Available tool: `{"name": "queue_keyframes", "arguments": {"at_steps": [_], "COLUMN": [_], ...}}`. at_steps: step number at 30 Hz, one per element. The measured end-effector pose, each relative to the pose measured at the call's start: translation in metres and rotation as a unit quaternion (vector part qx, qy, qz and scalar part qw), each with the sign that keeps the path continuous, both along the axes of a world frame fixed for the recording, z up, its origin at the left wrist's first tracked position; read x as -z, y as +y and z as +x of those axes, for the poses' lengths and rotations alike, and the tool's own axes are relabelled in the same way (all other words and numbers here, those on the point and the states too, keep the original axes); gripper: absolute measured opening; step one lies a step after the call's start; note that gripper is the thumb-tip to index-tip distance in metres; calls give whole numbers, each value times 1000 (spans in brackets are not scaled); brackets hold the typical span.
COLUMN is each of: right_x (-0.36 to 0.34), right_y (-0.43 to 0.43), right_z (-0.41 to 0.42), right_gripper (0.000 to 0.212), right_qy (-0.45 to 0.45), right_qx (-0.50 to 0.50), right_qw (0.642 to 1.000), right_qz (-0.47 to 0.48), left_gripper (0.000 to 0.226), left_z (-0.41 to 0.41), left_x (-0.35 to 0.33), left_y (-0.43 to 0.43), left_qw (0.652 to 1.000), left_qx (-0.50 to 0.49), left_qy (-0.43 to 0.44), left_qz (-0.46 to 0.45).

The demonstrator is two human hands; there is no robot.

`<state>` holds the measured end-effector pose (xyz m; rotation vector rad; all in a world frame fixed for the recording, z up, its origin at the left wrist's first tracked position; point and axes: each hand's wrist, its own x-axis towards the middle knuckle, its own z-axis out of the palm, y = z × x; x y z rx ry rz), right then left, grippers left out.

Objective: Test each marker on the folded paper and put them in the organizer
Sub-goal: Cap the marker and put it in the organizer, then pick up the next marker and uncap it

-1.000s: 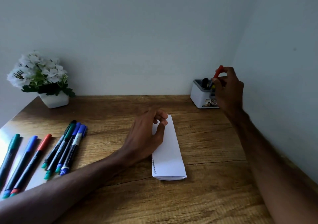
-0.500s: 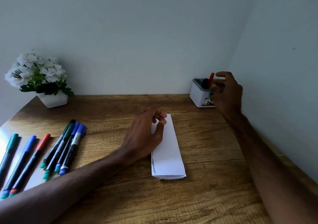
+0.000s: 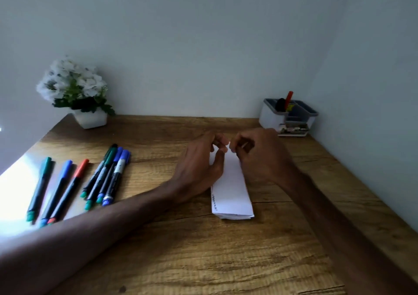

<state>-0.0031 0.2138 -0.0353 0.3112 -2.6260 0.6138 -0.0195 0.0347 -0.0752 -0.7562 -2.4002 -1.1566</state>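
Observation:
The white folded paper (image 3: pixel 231 192) lies lengthwise in the middle of the wooden desk, with small ink marks along its left edge. My left hand (image 3: pixel 199 168) holds its far left edge, thumb on top and fingers curled at the far corner. My right hand (image 3: pixel 262 156) has its curled fingertips pinching the paper's far end. The white organizer (image 3: pixel 270 117) stands in the back right corner with a red marker (image 3: pixel 289 97) and a black-capped one (image 3: pixel 281 104) upright in it. Loose markers lie at the left: green (image 3: pixel 40 188), blue (image 3: pixel 57 188), red (image 3: pixel 71 183), and a bunch of several (image 3: pixel 106 174).
A white pot of white flowers (image 3: pixel 90 119) sits at the back left of the desk. Walls close off the back and the right side. Bright light glares on the desk's left edge (image 3: pixel 13 181).
My right hand let go of the red marker in the organizer and came back to the far end of the paper. My left hand stayed on the paper.

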Motion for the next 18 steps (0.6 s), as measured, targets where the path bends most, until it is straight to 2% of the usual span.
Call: {"name": "queue_keyframes", "arguments": {"at_steps": [2,5,11,14,18], "right_x": [4,7,17,22,28], "right_y": [-14,-27,-54,-68,-80], "right_z": [8,14,21,26,31], "right_gripper": [20,19,18,21,19], "right_qy": [-19,-35,-44,-23,-10], "right_qx": [-9,-28,-57,-62,-55], "right_qw": [998,995,991,990,989], "right_qz": [58,84,112,127,135], "left_gripper": [20,25,29,33,35], "left_z": [9,23,38,34,27], "left_x": [-3,-8,-8,-12,-20], "left_y": [-7,-23,-69,-90,-109], "left_qw": [1000,998,969,940,866], "left_qx": [-11,-26,-63,-139,-259], "left_qy": [-5,14,90,94,37], "left_qz": [-23,-54,-220,-298,-426]}}
